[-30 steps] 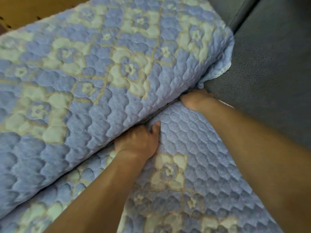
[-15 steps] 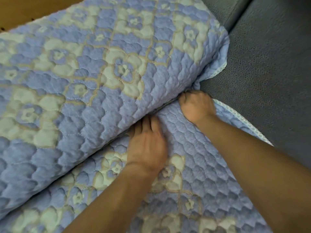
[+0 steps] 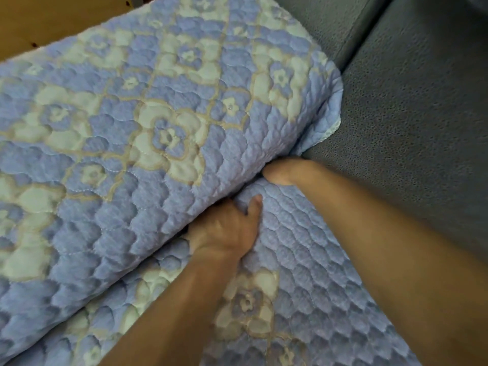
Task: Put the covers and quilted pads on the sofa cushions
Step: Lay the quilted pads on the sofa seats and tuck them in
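Note:
A blue quilted pad with pale flower patterns covers the upright back cushion (image 3: 158,133). A matching quilted pad (image 3: 303,273) lies on the seat cushion below it. My left hand (image 3: 227,228) sits at the crease between the two, fingers pushed down into the gap. Its thumb lies on the seat pad, and a fold of pad bulges between thumb and fingers. My right hand (image 3: 282,170) is further right at the same crease, near the pads' right edge. Its fingers are buried in the gap and hidden.
To the right, the bare dark grey sofa seat (image 3: 409,159) and grey backrest (image 3: 330,25) carry no pad. A brown wooden surface (image 3: 39,19) shows at the upper left behind the covered cushion.
My left hand lay flat on the seat pad half a second ago; now its fingers are dug into the crease with the thumb raised. My right hand has pushed deeper into the gap.

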